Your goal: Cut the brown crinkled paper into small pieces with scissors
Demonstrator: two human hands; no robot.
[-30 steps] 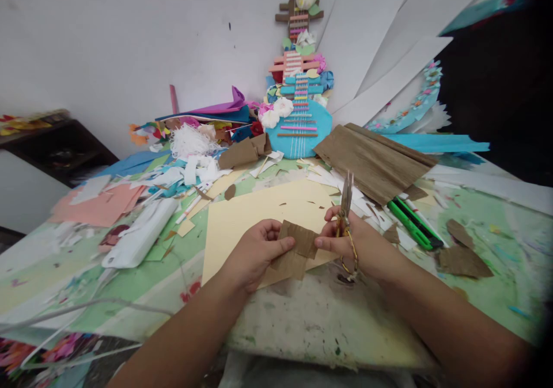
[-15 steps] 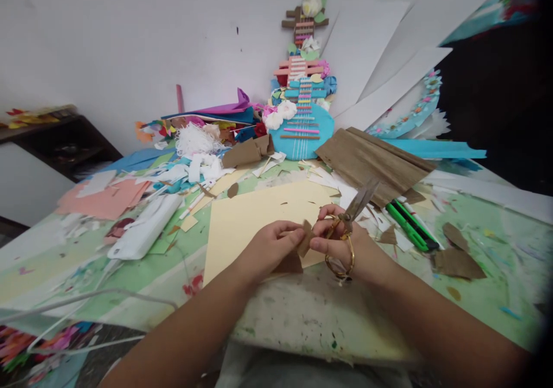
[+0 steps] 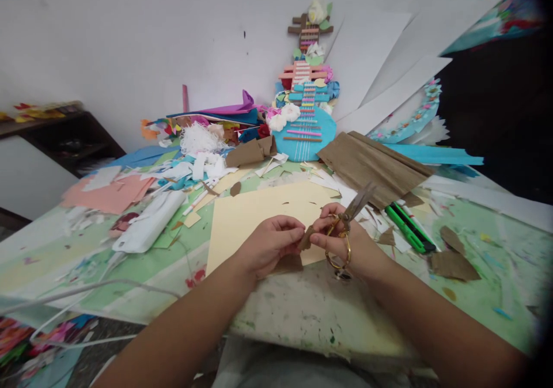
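Head view: a small, creased piece of brown crepe-like paper [image 3: 306, 238] is held up between the two hands, just above the near edge of a large cream paper sheet [image 3: 244, 218]. By the right hand [image 3: 322, 232] the small piece is pinched between thumb and forefinger, while a pair of gold-handled metal scissors [image 3: 341, 232] is carried on the same hand, blades pointed up and away from the left hand [image 3: 279, 241]. On the left, thumb and forefinger are drawn together at the paper's near side, but what lies within that grip is hidden and cannot be told. Below the left fingers a flat flap of brown paper [image 3: 290, 263] is seen; whether it is joined to the small piece cannot be made out. The step in hand is judged to be shaping or folding the brown paper by fingertip, and it would be done best with light, even pressure, edges aligned before any crease is pressed, since such thin stock is likely to tear or wrinkle. The blades should be kept clear of the left fingers. On the table [image 3: 298, 316], a green and black box cutter [image 3: 410, 228] and a wide pleated brown paper sheet [image 3: 375, 168] are placed to the right.
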